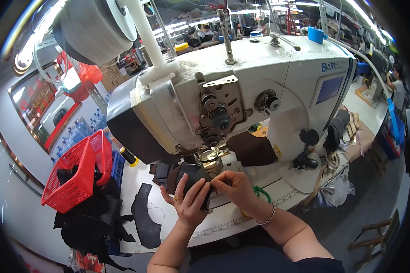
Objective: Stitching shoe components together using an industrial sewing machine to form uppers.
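A black leather-like piece (193, 175) lies under the head of a white sewing machine (168, 109), below its brass-coloured needle area (209, 160). My left hand (192, 200) grips this piece from the near side, fingers laid over it and a ring on one finger. At the piece's right edge, the fingertips of my right hand (234, 186) are pinched together, almost touching my left fingertips. What they hold is too small to make out. Left of the piece sit several dark brown layered pieces (161, 174), partly hidden. Green-handled scissors (262, 193) lie beyond my right wrist, partly covered.
A curved black cut piece (146, 216) lies on the white table (127, 204). A black thread spool (129, 157) stands behind it. Red baskets (70, 177) and black scraps (89, 234) fill the left side. More cut pieces (339, 127) are heaped at right; a wooden stool (378, 234) stands below.
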Available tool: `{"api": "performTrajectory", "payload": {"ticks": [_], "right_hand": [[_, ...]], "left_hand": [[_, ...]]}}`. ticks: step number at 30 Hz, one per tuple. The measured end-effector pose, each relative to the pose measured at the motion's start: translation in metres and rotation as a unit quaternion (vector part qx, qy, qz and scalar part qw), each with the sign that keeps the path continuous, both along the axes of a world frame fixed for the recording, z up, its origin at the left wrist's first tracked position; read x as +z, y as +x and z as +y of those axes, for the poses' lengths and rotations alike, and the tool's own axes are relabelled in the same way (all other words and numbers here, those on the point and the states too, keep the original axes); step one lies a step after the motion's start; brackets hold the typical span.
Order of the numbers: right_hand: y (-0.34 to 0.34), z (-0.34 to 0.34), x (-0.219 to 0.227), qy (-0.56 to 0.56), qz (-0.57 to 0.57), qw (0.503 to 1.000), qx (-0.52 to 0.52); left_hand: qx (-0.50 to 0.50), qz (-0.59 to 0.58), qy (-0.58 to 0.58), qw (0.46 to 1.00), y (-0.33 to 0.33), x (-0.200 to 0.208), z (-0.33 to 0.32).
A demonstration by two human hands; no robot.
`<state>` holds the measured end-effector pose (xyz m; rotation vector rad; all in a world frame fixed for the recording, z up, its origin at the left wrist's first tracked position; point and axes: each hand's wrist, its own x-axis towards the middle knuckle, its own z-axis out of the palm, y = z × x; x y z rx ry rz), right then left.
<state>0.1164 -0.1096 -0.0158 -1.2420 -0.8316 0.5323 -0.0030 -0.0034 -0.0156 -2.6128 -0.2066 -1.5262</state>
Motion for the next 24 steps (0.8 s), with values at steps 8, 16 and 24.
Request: {"api": "performTrajectory", "payload": {"ticks": [8, 16, 24], "right_hand": [[-0.003, 0.002, -0.008, 0.042, -0.006, 0.999, -0.019], [-0.002, 0.010, 0.003, 0.034, 0.015, 0.999, -0.025], [-0.003, 0.029, -0.006, 0.050, 0.045, 0.996, -0.050]], "left_hand": [[-0.026, -0.002, 0.015, 1.000, -0.002, 0.008, 0.002], [-0.053, -0.006, -0.004, 0.999, 0.005, 0.010, 0.018], [-0.034, 0.050, -0.066, 0.996, 0.005, 0.031, 0.013]]}}
